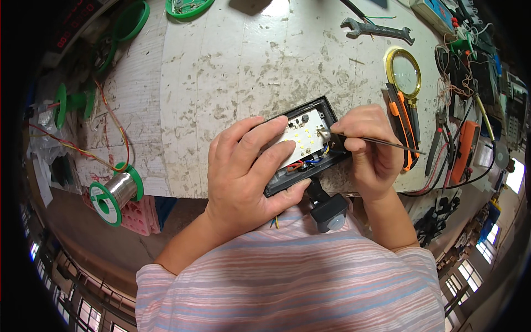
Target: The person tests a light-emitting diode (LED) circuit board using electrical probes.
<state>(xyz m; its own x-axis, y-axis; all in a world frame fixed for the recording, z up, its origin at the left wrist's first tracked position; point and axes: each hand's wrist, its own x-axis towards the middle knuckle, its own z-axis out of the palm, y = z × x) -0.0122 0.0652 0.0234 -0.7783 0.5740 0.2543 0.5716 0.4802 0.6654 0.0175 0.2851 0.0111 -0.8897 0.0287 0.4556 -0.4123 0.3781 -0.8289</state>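
Note:
A black rectangular lamp housing (333, 161) is held tilted at the table's front edge. Inside it lies a white LED circuit board (303, 136) with small yellow chips; red, blue and yellow wires (310, 161) show along its near side. My left hand (237, 171) grips the housing from the left, fingers over the board and thumb along the near rim. Between the thumb and fingers of my right hand (371, 149) is a thin metal tool, apparently tweezers (407, 149), pointing at the board's right end. A black motion sensor (329, 212) hangs from the housing's near side.
To the right lie an orange utility knife (396, 108), a magnifying glass (405, 74), pliers (436, 141) and a soldering iron (485, 119). An open-ended wrench (378, 30) rests farther back. At left, a solder wire spool (120, 188) stands by the table's edge, near red and yellow wires (113, 119).

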